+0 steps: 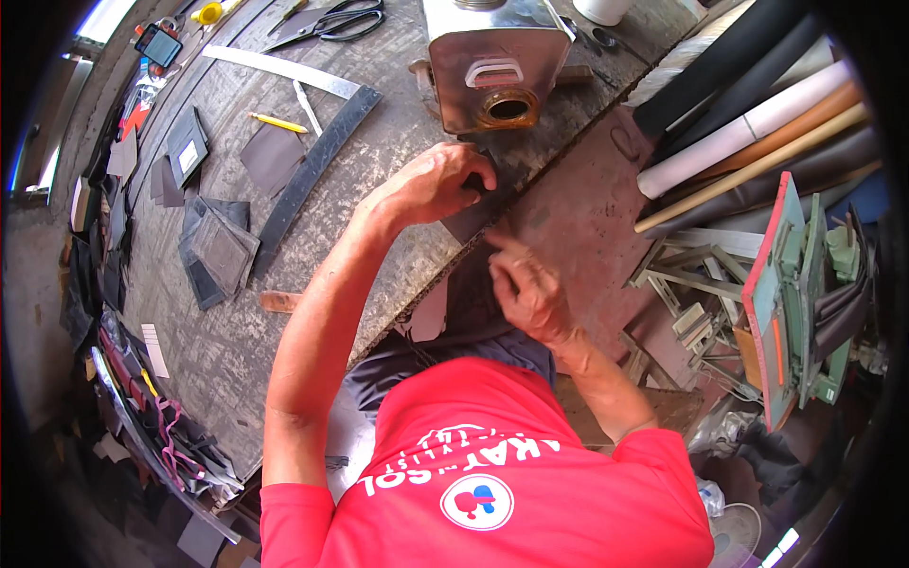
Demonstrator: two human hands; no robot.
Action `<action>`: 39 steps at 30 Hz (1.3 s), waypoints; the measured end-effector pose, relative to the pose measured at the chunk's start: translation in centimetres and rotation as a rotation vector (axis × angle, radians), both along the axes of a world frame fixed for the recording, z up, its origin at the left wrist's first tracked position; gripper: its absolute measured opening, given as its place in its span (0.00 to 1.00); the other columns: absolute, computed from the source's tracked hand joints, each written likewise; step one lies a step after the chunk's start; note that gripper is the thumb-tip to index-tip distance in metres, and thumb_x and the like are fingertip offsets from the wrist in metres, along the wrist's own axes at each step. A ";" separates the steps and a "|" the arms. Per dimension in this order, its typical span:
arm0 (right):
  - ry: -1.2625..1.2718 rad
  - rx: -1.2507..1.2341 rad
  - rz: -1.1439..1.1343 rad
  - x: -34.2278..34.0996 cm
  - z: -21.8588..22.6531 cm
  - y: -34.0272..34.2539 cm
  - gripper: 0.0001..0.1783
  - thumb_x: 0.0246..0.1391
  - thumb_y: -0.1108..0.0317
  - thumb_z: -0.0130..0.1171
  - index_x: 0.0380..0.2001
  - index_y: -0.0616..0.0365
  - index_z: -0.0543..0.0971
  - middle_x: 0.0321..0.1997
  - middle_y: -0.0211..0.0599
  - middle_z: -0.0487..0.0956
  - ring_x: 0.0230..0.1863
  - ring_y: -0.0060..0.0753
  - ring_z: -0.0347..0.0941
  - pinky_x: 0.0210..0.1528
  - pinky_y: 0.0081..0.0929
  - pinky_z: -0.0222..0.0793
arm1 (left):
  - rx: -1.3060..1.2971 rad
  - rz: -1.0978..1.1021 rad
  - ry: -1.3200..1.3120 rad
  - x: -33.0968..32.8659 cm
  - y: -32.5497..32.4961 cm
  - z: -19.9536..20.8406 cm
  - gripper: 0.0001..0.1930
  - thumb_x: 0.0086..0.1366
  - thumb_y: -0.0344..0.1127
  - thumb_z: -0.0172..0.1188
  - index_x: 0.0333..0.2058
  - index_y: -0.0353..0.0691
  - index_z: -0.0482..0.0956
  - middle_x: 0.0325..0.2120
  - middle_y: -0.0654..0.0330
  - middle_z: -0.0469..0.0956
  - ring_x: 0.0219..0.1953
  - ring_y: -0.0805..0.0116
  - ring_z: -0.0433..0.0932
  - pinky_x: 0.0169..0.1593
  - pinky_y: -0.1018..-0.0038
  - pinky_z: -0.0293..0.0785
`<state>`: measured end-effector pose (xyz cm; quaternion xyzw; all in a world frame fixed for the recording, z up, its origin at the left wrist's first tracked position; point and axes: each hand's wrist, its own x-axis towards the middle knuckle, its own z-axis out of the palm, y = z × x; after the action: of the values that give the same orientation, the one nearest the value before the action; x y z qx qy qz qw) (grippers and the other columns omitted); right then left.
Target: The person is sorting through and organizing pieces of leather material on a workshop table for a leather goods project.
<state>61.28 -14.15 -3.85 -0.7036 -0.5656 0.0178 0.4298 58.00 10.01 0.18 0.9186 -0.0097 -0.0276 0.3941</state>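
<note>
At the table's edge, my left hand [440, 182] has its fingers curled down at a dark flat piece [467, 220], which looks like leather. The fingertips are partly hidden, but they seem to hold the piece at its far end. Just below and to the right, my right hand [530, 289] reaches up with its index finger stretched toward the piece's edge. Its other fingers are bent, and nothing shows in them; the fingertip is slightly blurred. Beyond my left hand stands a metal can [488, 71] with a handle and a round opening with brown residue.
On the worn wooden table [208, 350] lie black scissors [331, 24], a metal ruler [279, 69], a dark strip [317, 175], a yellow pencil [277, 122] and several dark cut pieces [222, 244]. Material rolls [748, 128] and a red-edged board [772, 303] stand right.
</note>
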 end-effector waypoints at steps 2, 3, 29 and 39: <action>-0.068 -0.041 -0.125 0.8 0.2 0.2 0.14 0.52 0.81 0.59 0.43 0.64 0.76 0.60 0.48 0.76 0.56 0.53 0.76 0.53 0.42 0.75 | 0.001 0.010 0.010 -0.1 -0.1 0.2 0.13 0.53 0.27 0.62 0.39 0.38 0.83 0.39 0.52 0.81 0.47 0.51 0.79 0.53 0.61 0.75; -0.119 -0.073 -0.121 0.9 0.1 0.4 0.13 0.53 0.80 0.58 0.44 0.64 0.76 0.61 0.48 0.76 0.57 0.54 0.75 0.55 0.43 0.74 | 0.002 0.015 0.016 -0.1 -0.2 0.3 0.13 0.53 0.27 0.62 0.39 0.38 0.83 0.39 0.52 0.80 0.47 0.51 0.79 0.53 0.61 0.75; -0.427 -0.190 -0.307 5.6 3.4 0.4 0.09 0.57 0.76 0.59 0.42 0.61 0.78 0.57 0.41 0.76 0.53 0.46 0.77 0.52 0.42 0.74 | -0.713 0.177 0.026 -3.1 0.7 -0.3 0.11 0.60 0.21 0.63 0.42 0.37 0.83 0.39 0.62 0.82 0.42 0.71 0.79 0.46 0.74 0.75; -0.287 -0.257 -0.012 8.1 7.9 4.8 0.10 0.56 0.67 0.65 0.35 0.61 0.75 0.60 0.47 0.76 0.43 0.51 0.80 0.42 0.40 0.79 | -0.162 0.718 -0.169 -7.9 -3.6 -0.5 0.13 0.60 0.26 0.66 0.45 0.37 0.82 0.37 0.54 0.79 0.42 0.60 0.81 0.47 0.70 0.75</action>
<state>69.40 -9.31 4.05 -0.7514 -0.6099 -0.0130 0.2515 50.07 6.40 -0.36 0.8284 0.2781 0.1891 0.4480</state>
